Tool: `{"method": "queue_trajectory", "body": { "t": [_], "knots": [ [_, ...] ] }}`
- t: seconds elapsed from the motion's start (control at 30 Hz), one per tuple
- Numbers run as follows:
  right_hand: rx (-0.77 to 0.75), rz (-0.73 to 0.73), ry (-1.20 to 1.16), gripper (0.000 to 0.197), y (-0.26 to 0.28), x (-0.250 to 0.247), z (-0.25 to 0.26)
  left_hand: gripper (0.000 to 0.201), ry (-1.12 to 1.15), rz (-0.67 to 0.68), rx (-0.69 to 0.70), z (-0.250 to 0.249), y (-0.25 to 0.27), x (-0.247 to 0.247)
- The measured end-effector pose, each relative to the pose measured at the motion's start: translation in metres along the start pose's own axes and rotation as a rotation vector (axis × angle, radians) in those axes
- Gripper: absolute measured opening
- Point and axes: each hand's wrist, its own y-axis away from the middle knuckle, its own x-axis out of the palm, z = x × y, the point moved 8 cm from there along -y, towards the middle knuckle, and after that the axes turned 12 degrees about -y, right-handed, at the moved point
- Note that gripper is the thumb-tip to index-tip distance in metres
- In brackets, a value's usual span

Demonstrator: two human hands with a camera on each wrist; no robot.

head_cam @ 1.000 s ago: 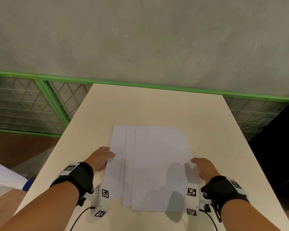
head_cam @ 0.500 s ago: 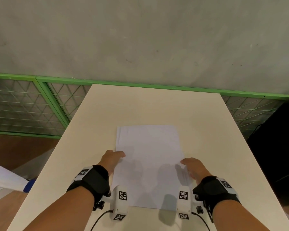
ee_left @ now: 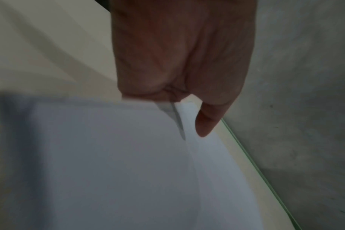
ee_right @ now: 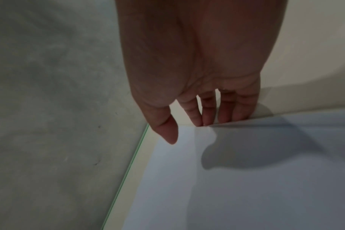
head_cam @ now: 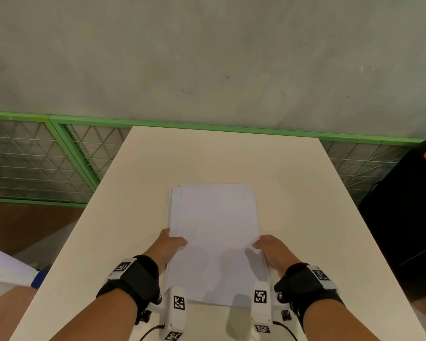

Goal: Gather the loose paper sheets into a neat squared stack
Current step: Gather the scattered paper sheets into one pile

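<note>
A stack of white paper sheets [head_cam: 214, 242] lies in the middle of the cream table [head_cam: 305, 193]. Its far left corner shows a few edges slightly offset. My left hand [head_cam: 174, 244] holds the stack's left edge, thumb on top. In the left wrist view that edge [ee_left: 108, 155] curls up and my left hand's [ee_left: 177, 99] fingers are hidden beneath it. My right hand [head_cam: 268, 249] is at the right edge. In the right wrist view its straight fingertips [ee_right: 207, 119] touch the edge of the stack [ee_right: 246, 186], with the thumb over the top sheet.
A green-framed wire mesh railing [head_cam: 59, 156] runs behind and to the left of the table, with a grey concrete surface beyond. A black object [head_cam: 403, 217] with an orange part stands off the right edge. A white and blue item [head_cam: 10, 271] lies lower left.
The sheets were fanned out sideways a second ago. Both hands moved inward and pushed them into one narrower stack, and my left thumb now lies over the left edge.
</note>
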Motion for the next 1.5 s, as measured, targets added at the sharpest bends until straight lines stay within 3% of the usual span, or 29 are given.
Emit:
{"method": "queue_trajectory", "body": {
  "t": [0.13, 0.2, 0.27, 0.33, 0.47, 0.53, 0.57, 0.63, 0.67, 0.77, 0.83, 0.87, 0.97, 1.03, 1.07, 1.13, 1.2, 1.3, 1.4, 1.5],
  "knots": [
    [0.051, 0.02, -0.093, 0.011, 0.009, 0.003, -0.006, 0.064, -0.12, -0.023, 0.024, 0.01, 0.001, 0.006],
    [0.058, 0.004, -0.108, 0.014, 0.008, 0.002, -0.008, 0.055, -0.232, -0.135, 0.039, 0.008, 0.004, 0.003],
    [0.033, -0.058, -0.066, 0.031, 0.004, 0.001, -0.01, 0.051, -0.406, -0.302, 0.003, 0.006, 0.011, -0.006],
    [0.026, -0.129, -0.033, 0.042, 0.005, 0.0, -0.01, 0.053, -0.45, -0.383, -0.064, 0.011, 0.013, -0.011],
    [0.065, -0.102, -0.032, 0.017, 0.007, 0.006, -0.009, 0.079, -0.164, -0.311, -0.06, 0.015, 0.012, -0.008],
    [0.095, -0.095, -0.103, 0.02, 0.011, 0.008, -0.009, 0.081, -0.071, -0.276, -0.067, 0.015, 0.01, -0.007],
    [0.099, -0.086, -0.134, 0.017, 0.011, 0.009, -0.009, 0.07, -0.051, -0.258, -0.081, 0.018, 0.007, -0.007],
    [0.111, -0.077, -0.155, 0.017, 0.012, 0.012, -0.008, 0.024, -0.021, -0.201, -0.096, 0.015, 0.008, -0.005],
    [0.117, -0.087, -0.133, 0.018, 0.012, 0.012, -0.007, 0.014, -0.01, -0.161, -0.105, 0.015, 0.006, -0.003],
    [0.129, -0.109, -0.07, 0.017, 0.01, 0.014, -0.008, 0.028, -0.06, -0.078, -0.125, 0.018, 0.004, 0.004],
    [0.144, -0.114, -0.072, 0.017, 0.01, 0.015, -0.01, 0.018, -0.126, -0.081, -0.127, 0.015, 0.009, 0.005],
    [0.146, -0.113, -0.065, 0.018, 0.011, 0.014, -0.011, 0.023, -0.175, -0.097, -0.128, 0.013, 0.012, 0.005],
    [0.142, -0.106, -0.057, 0.022, 0.011, 0.011, -0.013, 0.064, -0.315, -0.149, -0.157, 0.009, 0.015, 0.002],
    [0.159, -0.098, -0.041, 0.018, 0.016, 0.012, -0.014, 0.07, -0.31, -0.161, -0.149, 0.008, 0.017, 0.001],
    [0.161, -0.081, -0.031, 0.017, 0.016, 0.014, -0.014, 0.071, -0.281, -0.155, -0.14, 0.008, 0.017, 0.001],
    [0.156, -0.116, 0.048, 0.037, 0.019, 0.014, -0.011, 0.071, -0.219, -0.131, -0.129, 0.011, 0.015, 0.002],
    [0.159, -0.168, 0.145, 0.043, 0.026, 0.011, -0.005, 0.072, -0.153, -0.12, -0.13, 0.015, 0.013, 0.003],
    [0.12, -0.174, 0.228, 0.043, 0.025, 0.009, 0.002, 0.073, -0.052, -0.086, -0.15, 0.029, 0.007, 0.006],
    [0.105, -0.16, 0.211, 0.038, 0.024, 0.012, 0.0, 0.056, -0.082, -0.037, -0.154, 0.032, 0.009, 0.012],
    [0.122, -0.09, 0.085, 0.034, 0.028, 0.018, -0.003, 0.06, -0.168, -0.139, -0.151, 0.028, 0.013, 0.005]
  ]
}}
